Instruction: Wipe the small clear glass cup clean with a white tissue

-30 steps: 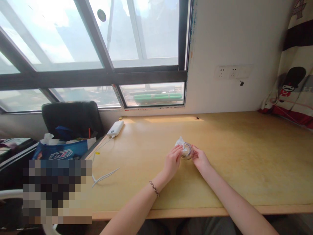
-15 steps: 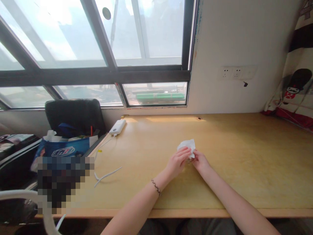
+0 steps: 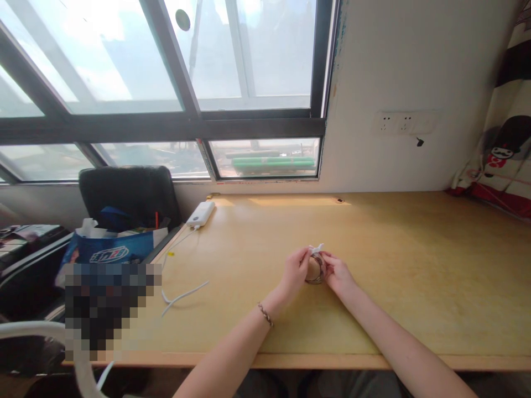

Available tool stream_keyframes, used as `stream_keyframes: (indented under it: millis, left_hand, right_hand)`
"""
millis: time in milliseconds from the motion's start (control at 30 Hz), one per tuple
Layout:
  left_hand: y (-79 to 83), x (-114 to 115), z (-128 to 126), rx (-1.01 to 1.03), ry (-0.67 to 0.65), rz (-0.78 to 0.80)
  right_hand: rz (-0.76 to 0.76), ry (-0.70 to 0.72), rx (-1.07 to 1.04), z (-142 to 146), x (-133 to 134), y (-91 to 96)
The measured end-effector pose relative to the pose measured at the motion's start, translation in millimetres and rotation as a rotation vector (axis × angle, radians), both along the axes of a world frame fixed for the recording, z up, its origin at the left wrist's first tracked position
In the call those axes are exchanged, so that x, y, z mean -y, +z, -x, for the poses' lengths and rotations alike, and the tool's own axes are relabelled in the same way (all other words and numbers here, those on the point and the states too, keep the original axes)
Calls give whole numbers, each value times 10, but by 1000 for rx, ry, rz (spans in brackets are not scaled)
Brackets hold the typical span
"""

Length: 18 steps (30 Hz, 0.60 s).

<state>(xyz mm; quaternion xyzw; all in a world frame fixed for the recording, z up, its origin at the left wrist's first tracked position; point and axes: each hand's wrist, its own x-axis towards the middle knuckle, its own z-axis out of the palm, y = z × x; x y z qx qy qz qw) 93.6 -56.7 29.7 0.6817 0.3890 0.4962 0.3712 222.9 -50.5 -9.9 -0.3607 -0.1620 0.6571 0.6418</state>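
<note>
Over the middle of the wooden table (image 3: pixel 249 237), my two hands are close together. My right hand (image 3: pixel 338 275) is closed on the right side of a dark, shiny ring that looks like a bracelet (image 3: pixel 315 282); the table top shows through it. My left hand (image 3: pixel 297 269) pinches a small crumpled white tissue (image 3: pixel 317 249) at the ring's upper edge. Part of the tissue is hidden by the fingers. A braided bracelet (image 3: pixel 265 315) is around my left wrist.
At the table's left edge lies a white power strip (image 3: pixel 201 214), its white cable (image 3: pixel 185 294) trailing forward. Left of the table stand a black chair (image 3: pixel 128 190) and a blue bag (image 3: pixel 110 251). A patterned curtain (image 3: pixel 501 149) hangs at the right.
The white tissue was spread wide over the ring; now it is bunched small at the top. My left hand has drawn back a little to the left, and the ring shows.
</note>
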Motion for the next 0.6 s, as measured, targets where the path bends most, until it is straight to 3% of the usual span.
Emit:
stream_keyframes:
  millis: [100, 233, 433, 600]
  left_hand:
    - [-33, -60, 36, 250, -28, 294]
    - [-94, -38, 6, 525, -160, 521]
    - [-213, 105, -153, 485, -284, 680]
    - [-234, 265, -272, 478, -459, 805]
  right_hand:
    - [29, -40, -42, -13, 23, 72]
    - [45, -145, -48, -138, -6, 144]
    - [123, -308, -105, -327, -67, 200]
    - [20, -395, -28, -335, -79, 205]
